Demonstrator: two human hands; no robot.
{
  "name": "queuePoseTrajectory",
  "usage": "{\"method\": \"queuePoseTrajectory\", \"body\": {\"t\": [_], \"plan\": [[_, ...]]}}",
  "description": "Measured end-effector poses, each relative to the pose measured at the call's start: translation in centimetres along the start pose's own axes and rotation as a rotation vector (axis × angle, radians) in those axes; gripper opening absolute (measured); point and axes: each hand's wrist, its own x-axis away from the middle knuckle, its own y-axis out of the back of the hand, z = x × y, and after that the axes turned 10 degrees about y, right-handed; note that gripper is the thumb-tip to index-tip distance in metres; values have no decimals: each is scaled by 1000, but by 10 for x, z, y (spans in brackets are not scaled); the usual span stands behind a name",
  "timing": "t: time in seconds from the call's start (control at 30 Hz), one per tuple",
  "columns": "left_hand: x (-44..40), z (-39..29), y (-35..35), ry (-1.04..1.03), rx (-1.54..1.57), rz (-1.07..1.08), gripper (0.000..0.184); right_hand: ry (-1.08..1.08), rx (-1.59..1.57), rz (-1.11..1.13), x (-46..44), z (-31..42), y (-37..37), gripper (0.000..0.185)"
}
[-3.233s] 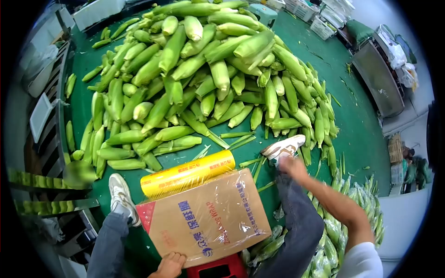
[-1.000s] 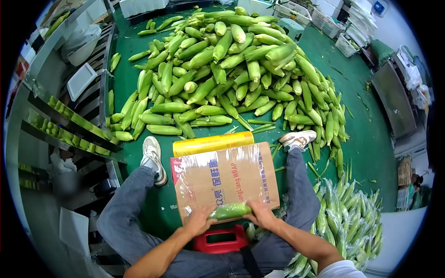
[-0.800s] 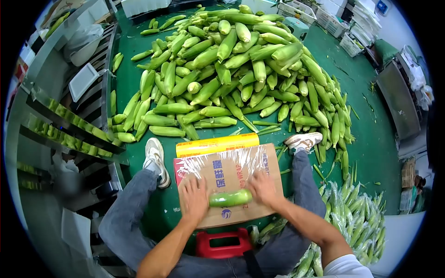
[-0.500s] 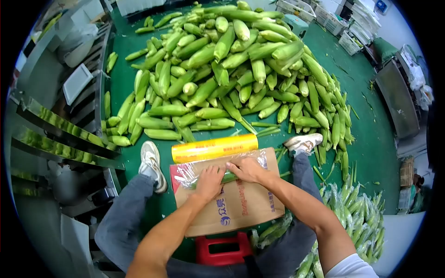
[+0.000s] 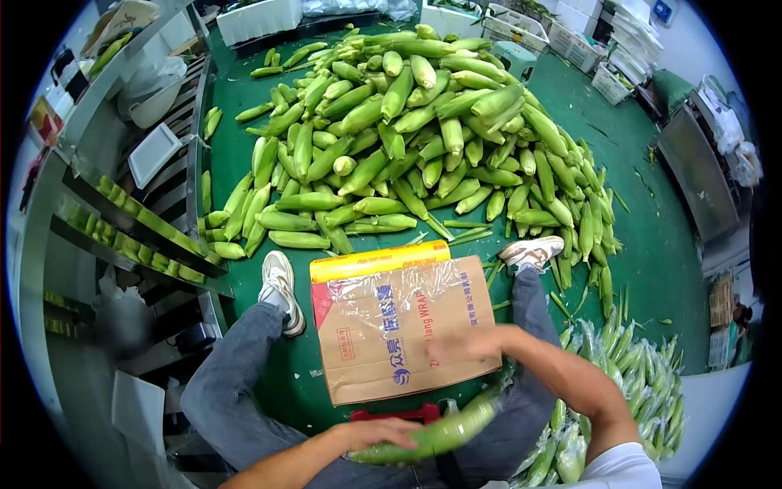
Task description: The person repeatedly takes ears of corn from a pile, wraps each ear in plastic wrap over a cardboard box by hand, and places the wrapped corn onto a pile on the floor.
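Observation:
Low in the view, over my lap, my left hand (image 5: 381, 434) is on an ear of corn (image 5: 456, 430) in green husk. Its shine suggests clear plastic film around it. The fingers lie over the ear's left part. My right hand (image 5: 468, 346) is above the cardboard box (image 5: 423, 371), smeared by motion, so its fingers cannot be made out. I see nothing in it. Clear film lies across the box's far edge. A yellow roll of wrap (image 5: 379, 262) rests along that edge.
A large pile of corn (image 5: 391, 138) covers the green floor (image 5: 627, 269) ahead. Film-wrapped ears (image 5: 623, 391) lie at my right. A red stool (image 5: 399, 414) shows behind the box. Metal racks (image 5: 147, 228) stand on the left, white crates (image 5: 517, 28) at the back.
Both hands were together on the film over the box. My left hand has come back toward my lap with the ear of corn. My right hand has moved right and nearer to me.

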Motion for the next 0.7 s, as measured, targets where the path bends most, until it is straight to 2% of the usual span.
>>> {"method": "queuePoseTrajectory", "body": {"t": [0.03,0.07,0.1,0.13,0.2,0.27,0.33,0.37,0.4,0.43,0.47,0.5,0.53,0.6,0.63,0.67,0.7], "plan": [[7,-6,9,1,122,-20,64,43,51,224,31,46,-14,59],[13,-18,11,7,246,-36,61,233,209,44,59,68,-43,60],[18,-40,-3,18,102,-157,58,110,479,-34,70,88,-57,63],[13,-60,-26,56,-103,-439,47,54,537,-71,86,88,-70,59],[-16,-61,-8,-219,-996,-799,32,-130,30,-215,130,68,-92,53],[-34,-63,-27,-427,-1278,-1067,28,-436,-463,-481,191,39,-125,53],[-40,-65,-20,-600,-1560,-1274,29,-693,-447,-553,276,4,-163,61],[-47,-61,6,-665,-1699,-1334,28,-703,-951,-680,324,-5,-192,65],[-52,-58,31,-725,-1836,-1385,28,-805,-905,-615,373,5,-205,66],[-46,-62,54,-786,-1838,-1515,20,-1082,-725,-508,410,35,-207,70],[-35,-69,63,-735,-1690,-1670,17,-1163,-723,-415,457,37,-228,78],[-25,-73,69,-673,-1532,-1810,16,-1350,-753,-128,506,26,-248,79],[-17,-74,76,-634,-1566,-1891,15,-1310,-755,116,514,38,-243,88],[-5,-78,99,-549,-1611,-1982,14,-1116,-496,613,472,38,-203,93],[-1,-79,112,-501,-1620,-1987,15,-1118,-82,386,446,27,-181,90],[-3,-76,134,-445,-1600,-1910,15,-1239,197,37,388,26,-136,82],[-3,-75,148,-390,-1576,-1833,15,-1002,594,-306,331,9,-105,69]]}}
